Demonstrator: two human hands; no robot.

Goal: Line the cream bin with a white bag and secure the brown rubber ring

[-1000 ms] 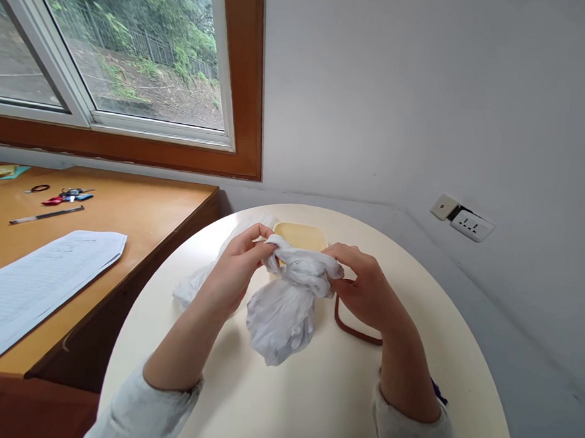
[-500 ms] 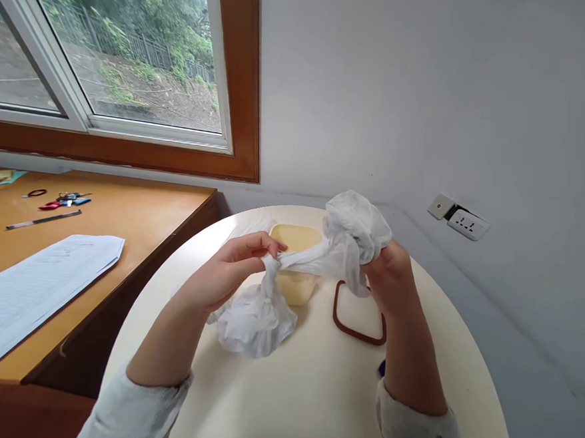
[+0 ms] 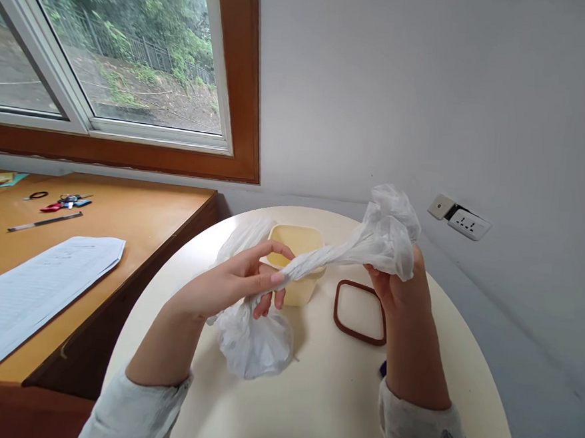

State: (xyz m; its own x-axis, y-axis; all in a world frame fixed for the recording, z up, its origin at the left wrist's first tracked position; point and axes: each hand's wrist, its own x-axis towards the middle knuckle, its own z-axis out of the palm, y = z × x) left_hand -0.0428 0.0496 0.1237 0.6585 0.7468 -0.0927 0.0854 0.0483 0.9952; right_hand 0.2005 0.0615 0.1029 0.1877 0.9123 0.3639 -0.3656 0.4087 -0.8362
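Note:
A thin white plastic bag (image 3: 314, 260) is stretched between my two hands, its middle twisted like a rope. My left hand (image 3: 238, 275) pinches the twist between thumb and fingers, and the bag's bulging end hangs below it. My right hand (image 3: 395, 286) grips the loose, crumpled end, which puffs up above the fingers. Behind the twist stands a pale yellow plastic container (image 3: 298, 236), partly covered by the bag and my left fingers. A brown square ring (image 3: 358, 337) lies flat on the table, left of my right forearm.
The round cream table (image 3: 309, 407) stands against the wall. More crumpled clear plastic (image 3: 244, 235) lies left of the container. A small dark blue object (image 3: 383, 369) is half hidden by my right forearm. On the wooden desk (image 3: 173, 204) are papers (image 3: 42, 288), a pen (image 3: 44, 222) and keys (image 3: 71, 200).
My right hand has moved right with its end of the bag, stretching the twist longer. My left fingers have shifted along it, and the hanging end sits slightly lower.

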